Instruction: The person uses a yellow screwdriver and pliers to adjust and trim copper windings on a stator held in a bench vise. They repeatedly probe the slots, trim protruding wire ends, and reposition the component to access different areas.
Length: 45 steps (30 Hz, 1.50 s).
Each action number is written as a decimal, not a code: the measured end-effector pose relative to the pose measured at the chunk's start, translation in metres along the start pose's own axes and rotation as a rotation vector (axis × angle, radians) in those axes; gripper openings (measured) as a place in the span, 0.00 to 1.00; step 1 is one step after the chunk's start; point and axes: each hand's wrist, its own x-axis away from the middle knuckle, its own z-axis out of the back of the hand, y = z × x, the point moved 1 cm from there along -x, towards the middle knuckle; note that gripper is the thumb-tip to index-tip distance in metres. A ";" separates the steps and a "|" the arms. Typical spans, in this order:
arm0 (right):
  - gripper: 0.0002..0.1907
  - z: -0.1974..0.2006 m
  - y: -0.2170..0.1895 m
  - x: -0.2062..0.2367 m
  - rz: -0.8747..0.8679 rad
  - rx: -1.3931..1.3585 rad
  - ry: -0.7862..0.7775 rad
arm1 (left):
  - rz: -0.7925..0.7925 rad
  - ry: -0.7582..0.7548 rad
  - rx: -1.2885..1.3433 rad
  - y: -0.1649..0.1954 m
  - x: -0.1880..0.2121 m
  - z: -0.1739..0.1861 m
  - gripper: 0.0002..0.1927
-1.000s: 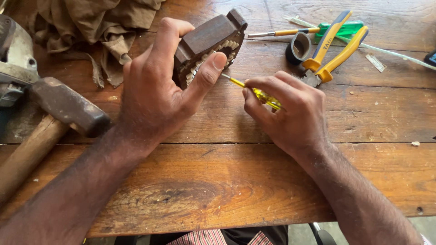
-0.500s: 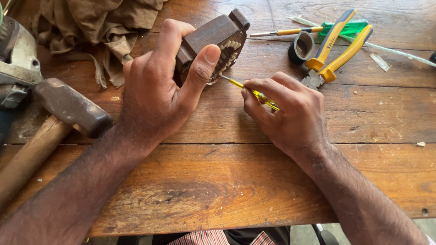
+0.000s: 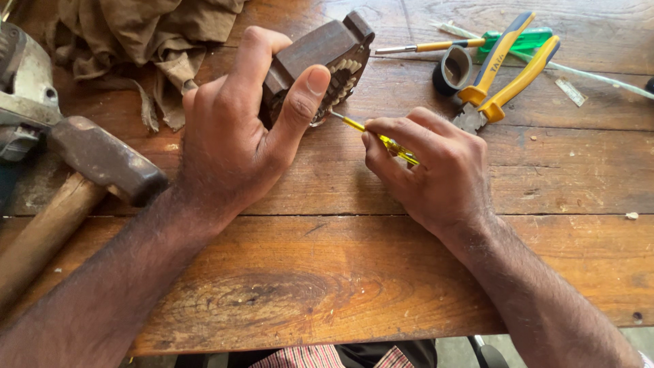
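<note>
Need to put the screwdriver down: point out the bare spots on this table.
Bare wood lies along the near edge of the table between both forearms, and right of the right hand below the pliers. Crowded: the hammer and cloth at left, the tools at far right.

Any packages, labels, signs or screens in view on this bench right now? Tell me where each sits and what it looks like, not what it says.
No packages, signs or screens.
Printed mark on the pliers: far right of the wooden table, a small dark marking on one yellow-and-blue handle.
Nothing else labelled: the brown part in the left hand and the yellow screwdriver in the right hand show no label.
</note>
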 end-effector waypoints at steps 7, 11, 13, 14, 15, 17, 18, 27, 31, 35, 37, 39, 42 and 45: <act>0.07 0.000 -0.002 0.000 -0.007 0.006 -0.016 | 0.006 -0.001 -0.005 0.004 -0.001 0.002 0.21; 0.06 -0.001 -0.004 0.000 -0.031 0.000 -0.030 | -0.046 0.027 0.021 0.006 -0.003 0.002 0.22; 0.06 -0.001 -0.004 0.001 -0.029 -0.008 -0.026 | -0.063 0.037 -0.004 0.006 -0.004 0.002 0.22; 0.06 -0.002 -0.005 0.001 -0.022 -0.004 -0.021 | -0.074 0.044 -0.009 0.006 -0.004 0.002 0.23; 0.05 -0.002 -0.005 0.002 -0.018 -0.001 -0.020 | -0.079 0.047 -0.010 0.006 -0.005 0.002 0.23; 0.06 -0.004 -0.004 0.002 -0.055 -0.026 -0.037 | -0.074 0.043 -0.013 0.006 -0.005 0.003 0.23; 0.06 -0.004 -0.004 0.003 -0.069 -0.037 -0.042 | -0.068 0.040 -0.016 0.005 -0.005 0.003 0.23; 0.06 -0.002 0.003 0.000 -0.023 -0.003 0.004 | -0.064 0.021 0.001 0.004 -0.006 0.003 0.24; 0.05 -0.004 -0.001 0.001 -0.016 -0.067 -0.015 | -0.060 0.011 -0.006 0.004 -0.004 0.003 0.23; 0.07 -0.004 -0.007 0.003 0.010 -0.037 -0.038 | -0.058 0.002 -0.013 0.004 -0.003 0.004 0.23; 0.08 -0.004 -0.008 0.003 0.015 -0.031 -0.049 | -0.056 -0.011 -0.039 0.004 -0.003 0.003 0.23; 0.08 -0.004 -0.008 0.003 0.015 -0.036 -0.060 | -0.056 0.002 -0.015 0.004 -0.003 0.004 0.23; 0.09 -0.003 -0.009 0.003 0.024 -0.018 -0.064 | -0.066 0.011 -0.005 0.005 -0.004 0.004 0.24; 0.10 -0.003 -0.010 0.003 0.034 -0.035 -0.074 | -0.053 0.002 0.000 0.006 -0.004 0.005 0.23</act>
